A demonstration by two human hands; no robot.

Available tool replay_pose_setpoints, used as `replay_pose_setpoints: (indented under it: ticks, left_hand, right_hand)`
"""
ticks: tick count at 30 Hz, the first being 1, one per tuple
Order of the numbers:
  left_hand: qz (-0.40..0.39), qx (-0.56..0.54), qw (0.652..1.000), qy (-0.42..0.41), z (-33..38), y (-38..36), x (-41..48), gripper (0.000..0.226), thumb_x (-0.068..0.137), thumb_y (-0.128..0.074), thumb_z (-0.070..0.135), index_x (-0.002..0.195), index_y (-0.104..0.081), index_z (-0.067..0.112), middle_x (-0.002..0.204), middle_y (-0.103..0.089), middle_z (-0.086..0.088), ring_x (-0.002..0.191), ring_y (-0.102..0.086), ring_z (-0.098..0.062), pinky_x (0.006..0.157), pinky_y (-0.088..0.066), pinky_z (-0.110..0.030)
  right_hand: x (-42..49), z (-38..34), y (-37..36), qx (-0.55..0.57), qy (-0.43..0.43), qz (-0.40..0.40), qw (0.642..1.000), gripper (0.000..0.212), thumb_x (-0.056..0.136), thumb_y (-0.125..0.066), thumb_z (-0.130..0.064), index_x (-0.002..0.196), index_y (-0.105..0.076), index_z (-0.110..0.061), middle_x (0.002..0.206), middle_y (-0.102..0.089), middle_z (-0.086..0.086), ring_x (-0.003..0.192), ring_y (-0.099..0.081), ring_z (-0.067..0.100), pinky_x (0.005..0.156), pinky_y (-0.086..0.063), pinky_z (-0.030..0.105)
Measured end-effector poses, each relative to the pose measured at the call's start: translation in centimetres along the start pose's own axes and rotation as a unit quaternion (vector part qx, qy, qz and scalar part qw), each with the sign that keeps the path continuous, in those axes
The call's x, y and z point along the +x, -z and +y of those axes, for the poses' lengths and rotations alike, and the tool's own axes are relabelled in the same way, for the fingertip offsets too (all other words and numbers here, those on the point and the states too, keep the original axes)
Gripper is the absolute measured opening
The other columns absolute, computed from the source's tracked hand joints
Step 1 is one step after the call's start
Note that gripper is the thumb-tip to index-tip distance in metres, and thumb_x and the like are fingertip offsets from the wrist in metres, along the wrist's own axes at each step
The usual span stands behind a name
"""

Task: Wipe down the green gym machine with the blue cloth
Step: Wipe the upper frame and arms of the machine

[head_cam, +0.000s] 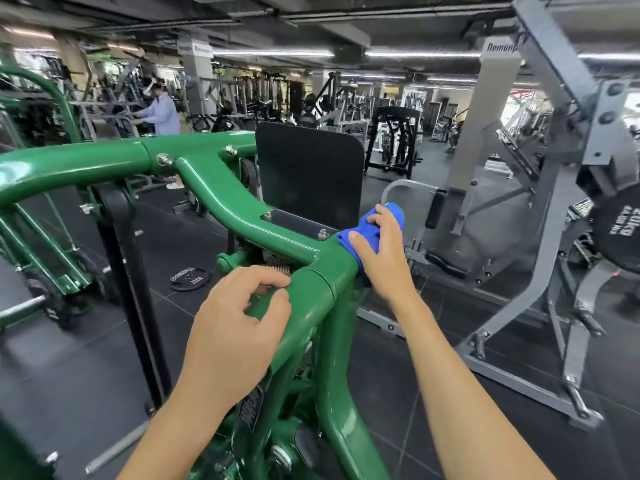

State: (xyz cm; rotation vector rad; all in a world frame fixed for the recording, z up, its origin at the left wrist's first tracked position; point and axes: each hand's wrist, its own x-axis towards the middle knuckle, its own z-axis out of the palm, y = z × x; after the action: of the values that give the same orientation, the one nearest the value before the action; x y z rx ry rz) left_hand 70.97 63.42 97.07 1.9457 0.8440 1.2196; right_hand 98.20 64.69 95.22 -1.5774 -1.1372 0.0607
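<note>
The green gym machine (214, 199) fills the middle and left of the head view, its thick glossy tubes meeting at a joint in front of me. My right hand (382, 252) grips the blue cloth (369, 232), wrapped round the right-hand end of the green crossbar. My left hand (239, 320) rests on the green tube just left of the joint, fingers curled over its top. A black rectangular pad (310, 174) stands upright behind the crossbar.
A grey steel machine (540, 209) with a black weight plate (616, 226) stands close on the right. A black weight plate (190, 278) lies on the dark tiled floor below left. A person in a light shirt (161, 110) stands far back left among more machines.
</note>
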Motion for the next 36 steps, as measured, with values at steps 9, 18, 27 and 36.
replay_pose_setpoints:
  ticks: [9,18,27,36]
  left_hand:
    - [0.006,0.008,1.000,-0.014,-0.1,-0.1,0.0,0.023,0.091,-0.069,0.018,0.095,-0.070,0.041,0.102,-0.068,0.023,0.102,-0.061,-0.008,0.072,-0.048,-0.015]
    - [0.009,0.015,1.000,-0.021,-0.2,-0.1,-0.1,0.021,0.091,-0.068,0.021,0.095,-0.070,0.041,0.102,-0.067,0.023,0.101,-0.060,-0.005,0.072,-0.044,-0.013]
    - [0.012,0.004,0.999,-0.030,-0.3,-0.1,0.2,0.015,0.085,-0.060,0.035,0.094,-0.070,0.041,0.101,-0.067,0.021,0.098,-0.059,-0.006,0.078,-0.043,-0.025]
    - [0.010,-0.005,1.000,-0.018,-0.4,-0.1,0.0,0.015,0.085,-0.060,0.037,0.095,-0.069,0.043,0.100,-0.067,0.021,0.097,-0.060,-0.009,0.072,-0.044,-0.022]
  right_hand:
    - [1.2,-1.7,1.8,-0.089,-0.039,-0.128,0.987,0.039,0.093,-0.066,-0.047,0.126,-0.054,-0.030,0.134,-0.043,-0.009,0.143,-0.032,0.020,0.102,-0.037,0.036]
    - [1.0,-1.6,0.2,-0.074,-0.008,-0.063,0.995,0.031,0.094,-0.060,-0.053,0.107,-0.056,-0.025,0.123,-0.049,-0.012,0.143,-0.031,0.019,0.118,-0.030,0.045]
    - [-6.4,-3.0,-1.7,-0.064,0.113,0.081,0.988,0.022,0.106,-0.053,-0.023,0.122,-0.067,-0.018,0.129,-0.060,-0.014,0.130,-0.047,0.003,0.113,-0.034,0.024]
    - [-1.8,-7.6,-0.9,-0.187,0.098,-0.146,0.966,0.014,0.102,-0.049,-0.031,0.109,-0.061,-0.029,0.118,-0.054,-0.014,0.104,-0.052,0.003,0.090,-0.043,0.029]
